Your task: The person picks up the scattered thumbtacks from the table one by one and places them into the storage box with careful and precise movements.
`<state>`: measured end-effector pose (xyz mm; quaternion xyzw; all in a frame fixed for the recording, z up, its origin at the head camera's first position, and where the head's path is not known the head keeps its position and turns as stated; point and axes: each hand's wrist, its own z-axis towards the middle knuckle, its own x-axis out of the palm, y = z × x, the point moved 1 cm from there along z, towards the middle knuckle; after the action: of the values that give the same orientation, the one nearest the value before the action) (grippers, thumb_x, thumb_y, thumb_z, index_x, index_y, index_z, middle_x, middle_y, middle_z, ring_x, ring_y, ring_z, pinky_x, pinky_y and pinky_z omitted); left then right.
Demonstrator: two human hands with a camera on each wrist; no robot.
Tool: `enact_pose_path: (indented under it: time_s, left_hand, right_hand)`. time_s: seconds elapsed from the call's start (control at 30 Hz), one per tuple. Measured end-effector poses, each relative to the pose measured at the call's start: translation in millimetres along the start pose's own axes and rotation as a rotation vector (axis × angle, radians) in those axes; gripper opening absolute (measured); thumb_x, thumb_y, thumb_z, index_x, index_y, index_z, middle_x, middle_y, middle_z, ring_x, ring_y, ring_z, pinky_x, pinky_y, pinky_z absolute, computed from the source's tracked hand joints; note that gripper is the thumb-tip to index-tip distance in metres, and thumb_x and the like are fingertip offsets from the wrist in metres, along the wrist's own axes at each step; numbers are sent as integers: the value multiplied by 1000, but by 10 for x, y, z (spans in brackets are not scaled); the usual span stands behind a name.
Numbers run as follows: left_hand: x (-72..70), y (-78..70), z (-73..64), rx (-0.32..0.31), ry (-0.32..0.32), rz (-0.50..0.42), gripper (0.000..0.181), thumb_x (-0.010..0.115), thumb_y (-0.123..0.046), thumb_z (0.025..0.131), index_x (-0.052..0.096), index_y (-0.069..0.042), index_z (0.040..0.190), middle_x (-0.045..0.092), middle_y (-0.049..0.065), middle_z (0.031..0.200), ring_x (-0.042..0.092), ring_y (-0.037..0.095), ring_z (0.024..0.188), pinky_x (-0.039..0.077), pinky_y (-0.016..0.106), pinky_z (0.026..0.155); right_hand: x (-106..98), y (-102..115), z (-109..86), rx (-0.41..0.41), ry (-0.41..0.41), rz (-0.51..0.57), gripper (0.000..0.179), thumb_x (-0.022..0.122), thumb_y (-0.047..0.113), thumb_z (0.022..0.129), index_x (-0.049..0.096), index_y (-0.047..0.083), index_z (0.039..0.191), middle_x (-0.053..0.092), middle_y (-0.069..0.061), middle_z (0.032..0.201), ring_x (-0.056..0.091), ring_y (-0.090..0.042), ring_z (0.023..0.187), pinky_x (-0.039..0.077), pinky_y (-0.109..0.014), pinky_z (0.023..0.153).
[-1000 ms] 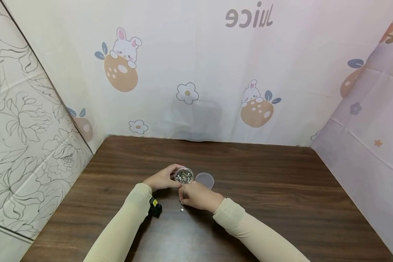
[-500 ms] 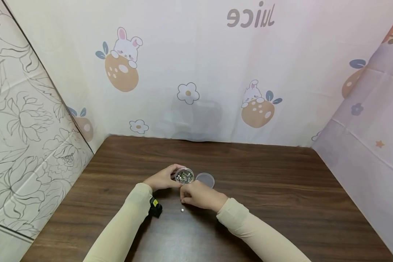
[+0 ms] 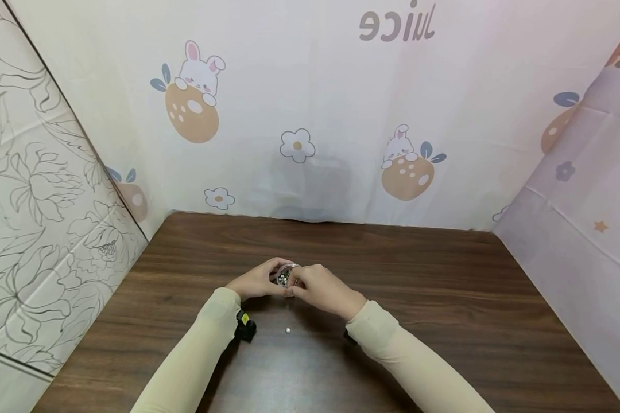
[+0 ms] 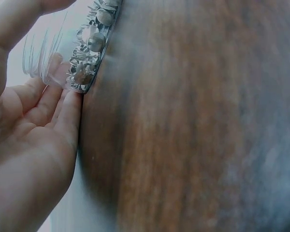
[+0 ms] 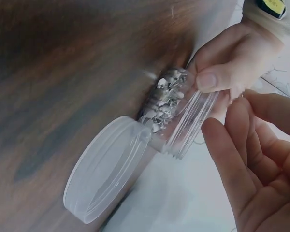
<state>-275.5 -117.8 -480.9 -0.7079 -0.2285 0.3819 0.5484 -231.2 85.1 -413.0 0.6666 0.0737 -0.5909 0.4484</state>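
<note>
My left hand [image 3: 260, 281] grips a clear plastic jar [image 5: 183, 121] between thumb and fingers at its side. The jar stands uncovered on the table, its lower part filled with shiny metal thumbtacks [image 4: 89, 48], round-headed and thin-pinned. My right hand [image 3: 322, 289] is over the jar's mouth in the head view. Its thumb and index fingertips meet close to the threaded rim in the right wrist view, with a tiny glint between them like a thumbtack; the other fingers curl in. One loose silver thumbtack [image 3: 287, 330] lies on the table in front of the jar.
The jar's translucent lid [image 5: 106, 169] lies on the table beside the jar; in the head view my right hand hides it. The brown wooden table [image 3: 444, 310] meets a printed curtain [image 3: 336, 115] at the back. Each wrist wears a small black camera [image 3: 245, 328].
My right hand has moved up from low over the table in front of the jar to the jar's mouth, now covering the lid in the head view. My left hand stays on the jar.
</note>
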Motion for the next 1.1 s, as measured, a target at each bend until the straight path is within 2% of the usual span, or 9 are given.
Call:
enact_pose_path:
  time_s: [0.23, 0.4, 0.57, 0.7, 0.97, 1.1]
  left_hand:
    - [7, 24, 12, -13, -14, 2, 71, 81, -16, 86, 43, -10, 146, 52, 7, 137, 55, 21, 120, 47, 39, 99]
    - [19, 0, 1, -19, -22, -2, 72, 83, -16, 85, 44, -11, 145, 54, 7, 135, 57, 21, 117, 48, 40, 98]
    - [26, -17, -10, -22, -35, 5, 72, 83, -16, 85, 44, -11, 145, 53, 6, 137, 55, 22, 120, 45, 44, 101]
    - [24, -22, -12, -30, -39, 23, 71, 83, -18, 85, 45, -12, 145, 52, 5, 138, 54, 20, 121, 43, 45, 103]
    - [17, -7, 0, -35, -45, 43, 71, 84, -20, 84, 46, -13, 144, 53, 5, 137, 55, 19, 120, 43, 44, 104]
    - [9, -13, 0, -31, -37, 24, 70, 83, -19, 85, 45, -12, 144, 55, 6, 135, 56, 20, 117, 46, 42, 101]
  right_hand:
    - [11, -67, 62, 40, -46, -80, 4, 68, 10, 97, 69, 11, 93, 67, 3, 82, 56, -3, 65, 49, -22, 59]
    - [15, -124, 115, 72, -86, -118, 4, 68, 12, 96, 70, 12, 93, 62, 7, 76, 52, -5, 60, 47, -23, 56]
    - [22, -163, 153, 117, -65, -102, 5, 66, 16, 99, 69, 13, 95, 56, 9, 69, 49, -5, 54, 45, -24, 52]
    - [39, -196, 171, 143, -59, -100, 6, 65, 18, 99, 68, 16, 94, 56, 10, 70, 50, -5, 56, 46, -24, 53]
    - [47, -200, 171, 172, -69, -64, 12, 64, 21, 101, 70, 13, 106, 55, 7, 69, 48, -7, 53, 43, -26, 50]
    - [47, -188, 142, 152, -68, -39, 10, 64, 19, 100, 70, 12, 104, 55, 8, 66, 47, -6, 51, 42, -24, 49]
